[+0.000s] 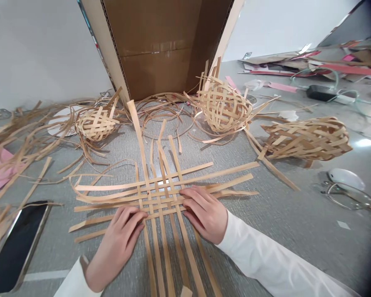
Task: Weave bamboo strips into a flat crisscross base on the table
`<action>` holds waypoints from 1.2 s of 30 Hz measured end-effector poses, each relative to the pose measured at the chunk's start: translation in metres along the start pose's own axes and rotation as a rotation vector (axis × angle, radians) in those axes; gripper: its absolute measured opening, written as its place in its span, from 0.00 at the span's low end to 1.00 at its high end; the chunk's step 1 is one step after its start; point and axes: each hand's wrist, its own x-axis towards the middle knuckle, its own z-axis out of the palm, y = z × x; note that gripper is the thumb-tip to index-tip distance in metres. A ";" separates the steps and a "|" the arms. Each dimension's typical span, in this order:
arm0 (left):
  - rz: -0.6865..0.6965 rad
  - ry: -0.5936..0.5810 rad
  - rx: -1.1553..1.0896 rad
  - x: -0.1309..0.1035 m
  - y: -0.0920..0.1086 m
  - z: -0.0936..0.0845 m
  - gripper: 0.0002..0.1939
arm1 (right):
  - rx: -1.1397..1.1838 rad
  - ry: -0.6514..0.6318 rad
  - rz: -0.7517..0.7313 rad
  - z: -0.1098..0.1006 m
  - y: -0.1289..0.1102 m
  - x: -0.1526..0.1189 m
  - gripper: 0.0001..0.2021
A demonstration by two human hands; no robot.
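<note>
A flat lattice of pale bamboo strips [159, 198] lies on the grey table, woven over and under at its middle, with long loose ends on every side. At the near left corner of the weave, my left hand [120, 237] has its fingers closed round the strips there; the thumb is partly hidden. My right hand [205, 212] sits at the right edge of the weave, fingers bent and pressed on the crosswise strips. Lengthwise strips [168, 264] run between both wrists toward the front edge of the picture.
Behind the weave stands an open cardboard box [163, 66]. Woven pieces lie around: a small one [97, 123], a round one [224, 105], a long one [309, 138]. Loose strips [34, 132] and a phone [17, 243] are left; glasses [349, 198] and a white mouse [348, 178] right.
</note>
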 end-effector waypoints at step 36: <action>0.095 0.302 0.071 -0.012 0.015 0.000 0.14 | -0.662 0.060 -0.073 -0.042 0.011 0.008 0.10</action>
